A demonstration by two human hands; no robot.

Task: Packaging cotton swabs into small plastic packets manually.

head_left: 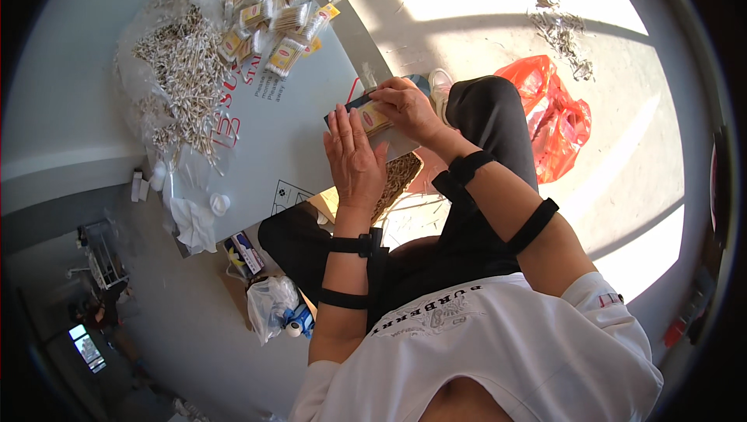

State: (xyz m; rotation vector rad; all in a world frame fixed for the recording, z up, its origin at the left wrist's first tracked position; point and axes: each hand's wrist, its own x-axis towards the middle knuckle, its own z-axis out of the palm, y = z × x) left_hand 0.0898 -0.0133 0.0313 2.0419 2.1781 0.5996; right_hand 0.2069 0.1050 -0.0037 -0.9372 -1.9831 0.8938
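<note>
At the table's near right edge, a small yellow-labelled packet of cotton swabs [372, 118] lies against a dark flat piece [357, 102]. My left hand [356, 159] rests along the packet's near left side, its fingers stretched out and close together. With bent fingers pressed together, my right hand [410, 113] grips the packet's right end; the fingertips cover that end. Farther left on the table is a large clear bag of loose cotton swabs [180, 72]. Several finished-looking swab packets [288, 16] are heaped beside it.
The grey table [299, 122] carries crumpled white tissue [194, 224] at its near left corner. Below my hands stands a woven basket [395, 181]. A red plastic bag [551, 119] sits on the floor at right. Boxes and a clear plastic bag [272, 305] lie lower left.
</note>
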